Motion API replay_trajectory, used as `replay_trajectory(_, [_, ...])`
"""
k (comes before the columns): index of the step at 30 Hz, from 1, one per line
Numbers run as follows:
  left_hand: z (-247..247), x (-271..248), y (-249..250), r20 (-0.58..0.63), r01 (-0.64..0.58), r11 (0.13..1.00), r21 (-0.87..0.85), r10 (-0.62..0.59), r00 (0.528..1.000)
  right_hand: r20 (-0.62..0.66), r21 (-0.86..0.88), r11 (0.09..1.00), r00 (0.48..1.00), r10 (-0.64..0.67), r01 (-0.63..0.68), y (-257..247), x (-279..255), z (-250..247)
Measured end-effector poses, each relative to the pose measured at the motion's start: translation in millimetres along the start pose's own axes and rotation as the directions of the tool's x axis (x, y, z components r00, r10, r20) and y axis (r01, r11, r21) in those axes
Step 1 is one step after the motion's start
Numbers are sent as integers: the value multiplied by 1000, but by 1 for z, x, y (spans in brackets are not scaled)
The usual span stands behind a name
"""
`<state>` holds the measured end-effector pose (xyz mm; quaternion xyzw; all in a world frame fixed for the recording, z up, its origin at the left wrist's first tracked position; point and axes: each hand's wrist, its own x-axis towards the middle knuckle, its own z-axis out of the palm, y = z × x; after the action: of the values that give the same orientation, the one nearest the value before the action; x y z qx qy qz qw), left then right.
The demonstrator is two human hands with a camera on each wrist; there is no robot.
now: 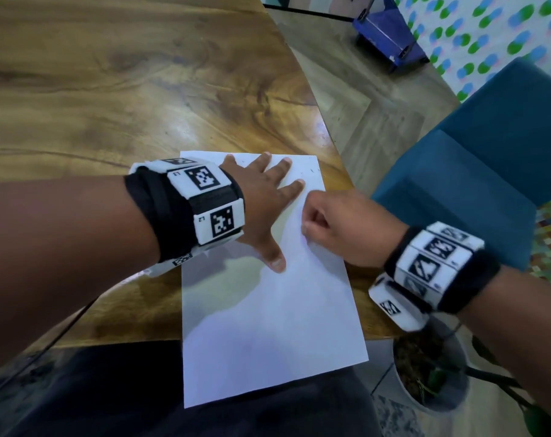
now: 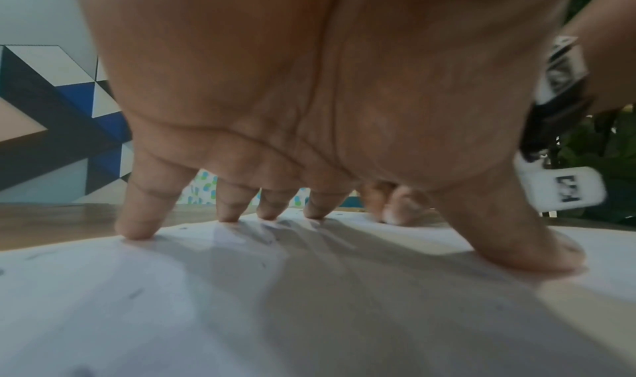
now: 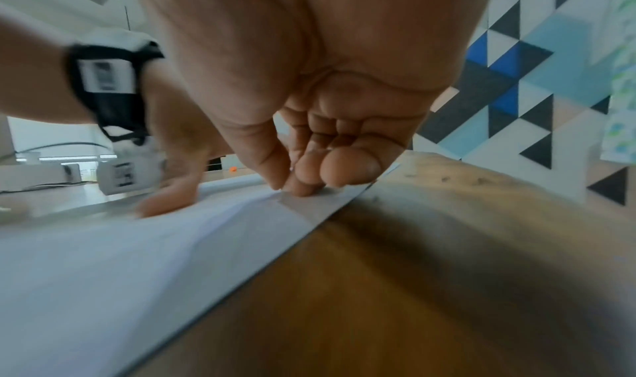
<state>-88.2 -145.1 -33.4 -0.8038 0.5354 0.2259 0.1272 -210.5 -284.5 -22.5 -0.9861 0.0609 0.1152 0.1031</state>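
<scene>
A white sheet of paper (image 1: 267, 326) (image 2: 172, 301) (image 3: 103, 260) lies on the wooden table (image 1: 110, 105), its near end hanging past the table's front edge. My left hand (image 1: 261, 197) (image 2: 275, 165) lies spread on the sheet's far half, with straight fingers and thumb pressing it down. My right hand (image 1: 331, 225) (image 3: 309, 151) sits just right of it with curled fingers. Its bunched thumb and fingertips (image 3: 302, 189) touch the paper near its right edge, at the end of a faint crease. Nothing shows inside that hand.
The table's right edge (image 1: 337, 143) runs close beside the paper. Beyond it stand a teal upholstered chair (image 1: 488, 159), a potted plant (image 1: 431, 367) on the floor and a blue box (image 1: 387, 36) farther back. Bare wood stretches to the left and far side.
</scene>
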Motion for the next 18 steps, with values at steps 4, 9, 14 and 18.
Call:
replay_trajectory(4, [-2,-1,0,6,5,1000,8,-5,1000,-48,-56,998,998,39,-42,12,41,-11])
replay_trajectory(9, [-1,-2,-1,6,10,1000,-13,-10,1000,-28,-23,1000,1000,15,-16,1,10,0])
replay_trajectory(14, [0,-1,-1,-6,11,1000,-22,-11,1000,128,12,998,990,-62,61,-22,-25,11])
replay_trajectory(18, [1,-1,-2,-19,5,1000,-19,-5,1000,-27,-5,999,999,35,-35,-4,18,0])
